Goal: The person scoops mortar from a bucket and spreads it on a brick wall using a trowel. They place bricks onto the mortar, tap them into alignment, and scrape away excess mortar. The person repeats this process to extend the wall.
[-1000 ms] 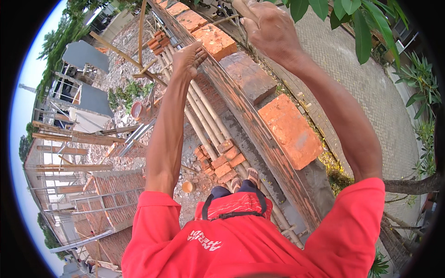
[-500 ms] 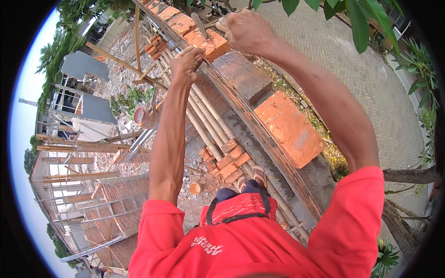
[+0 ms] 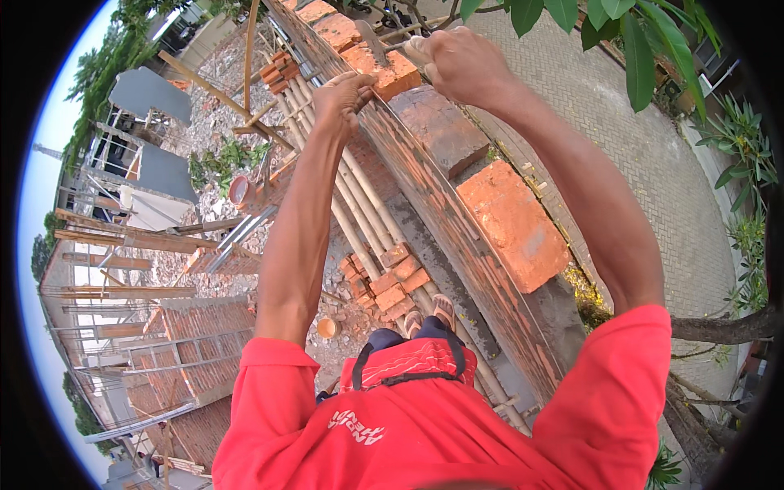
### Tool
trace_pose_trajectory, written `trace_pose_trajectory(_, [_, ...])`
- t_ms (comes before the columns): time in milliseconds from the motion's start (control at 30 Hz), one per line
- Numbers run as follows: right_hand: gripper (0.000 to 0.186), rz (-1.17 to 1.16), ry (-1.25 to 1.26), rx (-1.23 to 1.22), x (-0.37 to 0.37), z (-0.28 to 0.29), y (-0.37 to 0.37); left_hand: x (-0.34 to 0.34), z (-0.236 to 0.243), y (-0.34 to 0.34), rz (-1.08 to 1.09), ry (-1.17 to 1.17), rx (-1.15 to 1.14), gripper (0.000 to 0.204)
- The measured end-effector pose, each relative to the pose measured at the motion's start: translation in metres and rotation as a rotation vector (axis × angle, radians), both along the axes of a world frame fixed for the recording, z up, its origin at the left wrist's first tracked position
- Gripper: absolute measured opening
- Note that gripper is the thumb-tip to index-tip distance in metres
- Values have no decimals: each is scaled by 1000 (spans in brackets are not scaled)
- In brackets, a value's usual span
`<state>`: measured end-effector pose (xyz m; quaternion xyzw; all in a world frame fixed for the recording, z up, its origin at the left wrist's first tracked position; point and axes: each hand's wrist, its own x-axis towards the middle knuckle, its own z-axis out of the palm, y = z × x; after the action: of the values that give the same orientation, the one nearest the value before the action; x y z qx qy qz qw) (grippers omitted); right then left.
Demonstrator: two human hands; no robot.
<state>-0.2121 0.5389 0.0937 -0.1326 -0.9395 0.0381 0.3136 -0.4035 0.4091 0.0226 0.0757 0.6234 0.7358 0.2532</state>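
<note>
My right hand [image 3: 461, 65] grips a hand tool, apparently a trowel [image 3: 374, 45], whose grey metal part is over an orange brick [image 3: 388, 73] near the far end of the wall. My left hand [image 3: 343, 102] has its fingers curled at the wall's inner edge, just left of that brick; what they hold, if anything, I cannot make out. The long wall [image 3: 465, 237] runs diagonally toward me. Along its top are a dark grey-brown block [image 3: 433, 131], a large orange brick [image 3: 510, 229] nearer me and several more bricks at the far end.
Bamboo poles [image 3: 355, 200] run below on the left beside my sandalled feet, carrying loose brick stacks [image 3: 392, 286]. Rubble, a bucket [image 3: 239, 189] and brick structures with scaffolding [image 3: 188, 347] lie left. A paved road [image 3: 670, 196] runs right, with tree branches [image 3: 719, 327] and overhanging leaves [image 3: 641, 57].
Since a second ago my right hand has turned, bringing the tool's metal part down to the far brick. My left hand has shifted slightly right along the wall edge, its fingers more curled.
</note>
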Motion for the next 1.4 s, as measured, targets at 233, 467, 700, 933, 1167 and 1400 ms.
trace_pose_trajectory(233, [32,66,181,-44,61,22,-22,19,0,-21,-24,77,46,38])
trace_pose_trajectory(467, [39,41,121,-117,158,35,-76,102,-45,-87,-384,624,-98,83])
trace_pose_trajectory(700, [36,15,119,-150,176,13,-79,108,-49,-93,-452,819,-190,99])
trace_pose_trajectory(933, [30,62,311,0,106,4,-48,60,-55,-50,-221,395,120,74])
trace_pose_trajectory(1167, [28,91,157,-82,67,-1,-35,33,-44,-37,-324,443,-5,70])
trace_pose_trajectory(1400, [35,102,122,27,63,3,-25,31,-56,-35,-336,571,-75,71])
